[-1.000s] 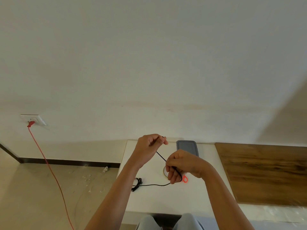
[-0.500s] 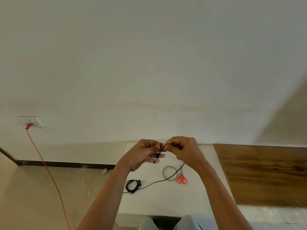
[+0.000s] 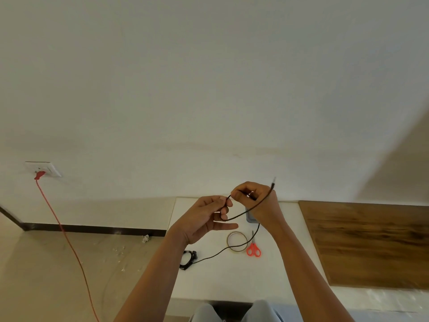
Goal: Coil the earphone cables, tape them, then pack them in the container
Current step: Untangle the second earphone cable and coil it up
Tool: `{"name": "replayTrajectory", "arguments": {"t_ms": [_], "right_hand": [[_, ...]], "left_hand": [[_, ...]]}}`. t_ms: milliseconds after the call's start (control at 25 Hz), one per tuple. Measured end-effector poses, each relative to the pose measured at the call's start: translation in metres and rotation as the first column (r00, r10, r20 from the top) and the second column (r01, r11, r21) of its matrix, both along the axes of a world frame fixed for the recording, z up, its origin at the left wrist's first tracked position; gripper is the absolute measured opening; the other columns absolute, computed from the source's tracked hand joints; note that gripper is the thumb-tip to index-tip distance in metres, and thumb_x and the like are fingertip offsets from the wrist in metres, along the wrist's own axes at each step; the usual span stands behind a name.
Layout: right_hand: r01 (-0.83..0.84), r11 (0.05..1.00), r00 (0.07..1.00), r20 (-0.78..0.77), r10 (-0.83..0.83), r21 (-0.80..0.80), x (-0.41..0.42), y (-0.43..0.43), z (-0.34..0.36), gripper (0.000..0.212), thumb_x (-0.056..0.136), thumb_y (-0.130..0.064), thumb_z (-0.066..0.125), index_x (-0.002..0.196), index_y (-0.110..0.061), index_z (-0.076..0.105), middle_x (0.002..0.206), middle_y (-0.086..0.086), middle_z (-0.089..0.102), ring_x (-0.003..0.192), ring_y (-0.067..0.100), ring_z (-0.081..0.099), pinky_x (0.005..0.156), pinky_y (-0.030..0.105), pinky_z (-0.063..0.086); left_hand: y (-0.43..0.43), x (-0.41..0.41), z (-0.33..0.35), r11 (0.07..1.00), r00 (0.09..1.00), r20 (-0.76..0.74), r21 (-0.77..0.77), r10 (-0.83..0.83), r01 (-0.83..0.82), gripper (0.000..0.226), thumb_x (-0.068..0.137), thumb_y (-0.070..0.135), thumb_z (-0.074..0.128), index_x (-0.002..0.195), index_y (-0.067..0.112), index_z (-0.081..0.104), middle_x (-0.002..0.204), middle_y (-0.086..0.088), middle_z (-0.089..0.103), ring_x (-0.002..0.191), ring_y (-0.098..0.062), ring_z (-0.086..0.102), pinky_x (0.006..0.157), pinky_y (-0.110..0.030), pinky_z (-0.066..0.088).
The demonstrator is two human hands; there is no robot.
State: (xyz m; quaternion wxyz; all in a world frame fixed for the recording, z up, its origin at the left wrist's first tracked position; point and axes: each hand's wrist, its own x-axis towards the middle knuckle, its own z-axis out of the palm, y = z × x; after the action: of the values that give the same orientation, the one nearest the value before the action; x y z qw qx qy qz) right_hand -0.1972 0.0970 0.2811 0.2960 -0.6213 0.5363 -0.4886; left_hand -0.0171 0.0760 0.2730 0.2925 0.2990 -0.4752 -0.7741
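1. The white table carries the tape roll, the scissors and the grey container, which is mostly hidden behind our right hand.
2. Above the table, that hand and our left hand each pinch the earphone cable. Its tail trails down to the earbuds.
3. We judge the cable light, limp and springy. It is best pinched where the loops cross, not at the plug.

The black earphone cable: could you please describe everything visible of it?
The black earphone cable is thin and flexible. Its plug end sticks up past the right hand, which grips it; from there it sags in a loop to the left hand, which pinches it. Another stretch drops below the right hand, crosses the tape roll and lies on the white table, ending in a small tangle by the left forearm.
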Motion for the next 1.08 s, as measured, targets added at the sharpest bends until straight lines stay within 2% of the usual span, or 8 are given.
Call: {"name": "replayTrajectory", "arguments": {"t_ms": [160,320,400,480,600,760,920,1080], "right_hand": [[0.164,0.986,0.986,0.034,-0.164,0.001,-0.005,-0.002,-0.008,0.015,0.084,-0.021,0.07,0.075,-0.033,0.072,0.079,-0.018,0.072,0.077,0.004,0.066,0.07,0.024,0.054],[0.302,0.952,0.946,0.101,-0.306,0.057,-0.014,-0.003,-0.013,0.007,0.084,-0.03,0.069,0.078,-0.033,0.073,0.079,-0.014,0.073,0.068,0.016,0.066,0.065,0.032,0.055],[0.359,0.931,0.927,0.092,-0.364,0.062,-0.015,-0.005,-0.015,0.007,0.085,-0.031,0.069,0.078,-0.031,0.072,0.075,-0.012,0.072,0.066,0.013,0.065,0.064,0.031,0.054],[0.367,0.925,0.925,0.069,-0.374,0.093,-0.017,-0.007,-0.019,0.01,0.085,-0.033,0.068,0.079,-0.027,0.072,0.069,-0.007,0.072,0.06,0.008,0.064,0.061,0.027,0.053],[0.155,0.952,0.98,0.079,-0.181,0.263,-0.008,-0.005,-0.027,0.015,0.089,-0.023,0.065,0.075,-0.026,0.072,0.065,-0.006,0.07,0.056,0.007,0.064,0.052,0.018,0.048],[-0.085,0.945,0.996,0.038,0.077,0.315,0.011,0.003,-0.037,0.026,0.092,-0.015,0.059,0.075,-0.031,0.071,0.07,-0.004,0.071,0.057,0.009,0.065,0.056,0.018,0.051],[-0.137,0.966,0.987,-0.047,0.151,0.221,0.02,0.01,-0.039,0.022,0.092,-0.023,0.06,0.079,-0.039,0.069,0.073,-0.012,0.071,0.062,0.007,0.065,0.058,0.015,0.051],[-0.035,0.987,0.999,-0.016,0.038,0.157,0.016,0.009,-0.04,0.026,0.089,-0.021,0.06,0.072,-0.039,0.068,0.073,-0.017,0.07,0.066,0.0,0.065,0.06,0.009,0.047]], "left_hand": [[-0.003,0.011,0.005,0.997,0.996,-0.086,0.078,-0.015,0.022,0.023,0.098,0.023,0.05,0.087,0.013,0.068,0.062,0.007,0.04,0.043,-0.001,0.033,0.056,-0.022,0.05],[-0.006,0.027,0.003,0.995,0.999,-0.004,0.083,-0.049,0.049,0.028,0.101,0.02,0.044,0.084,0.015,0.067,0.063,0.007,0.046,0.043,-0.001,0.03,0.039,-0.01,0.031],[-0.007,0.028,0.002,0.993,0.996,-0.027,0.078,-0.083,0.085,0.023,0.098,0.019,0.049,0.085,0.013,0.068,0.065,0.005,0.052,0.043,0.0,0.034,0.038,-0.009,0.031],[-0.006,0.025,0.003,0.994,0.988,-0.143,0.081,-0.061,0.073,0.017,0.092,0.02,0.057,0.089,0.012,0.071,0.071,0.003,0.059,0.045,0.0,0.04,0.039,-0.009,0.033],[-0.008,0.015,0.004,0.997,0.963,-0.259,0.049,0.075,-0.064,0.024,0.09,0.027,0.059,0.106,0.016,0.073,0.099,0.0,0.07,0.059,-0.001,0.051,0.044,-0.01,0.038],[-0.011,0.007,0.004,0.983,0.967,-0.204,-0.064,0.155,-0.171,0.036,0.095,0.026,0.053,0.13,0.027,0.059,0.134,0.002,0.061,0.083,-0.003,0.061,0.054,-0.013,0.042],[-0.016,0.007,0.002,0.969,0.967,-0.116,-0.066,0.228,-0.237,0.036,0.101,0.018,0.045,0.134,0.028,0.055,0.133,0.005,0.061,0.091,-0.005,0.063,0.053,-0.014,0.041],[-0.02,0.012,0.006,0.956,0.928,-0.234,0.082,0.292,-0.28,0.037,0.093,0.006,0.04,0.119,0.003,0.066,0.132,-0.015,0.061,0.077,-0.008,0.056,0.059,-0.016,0.044]]}}
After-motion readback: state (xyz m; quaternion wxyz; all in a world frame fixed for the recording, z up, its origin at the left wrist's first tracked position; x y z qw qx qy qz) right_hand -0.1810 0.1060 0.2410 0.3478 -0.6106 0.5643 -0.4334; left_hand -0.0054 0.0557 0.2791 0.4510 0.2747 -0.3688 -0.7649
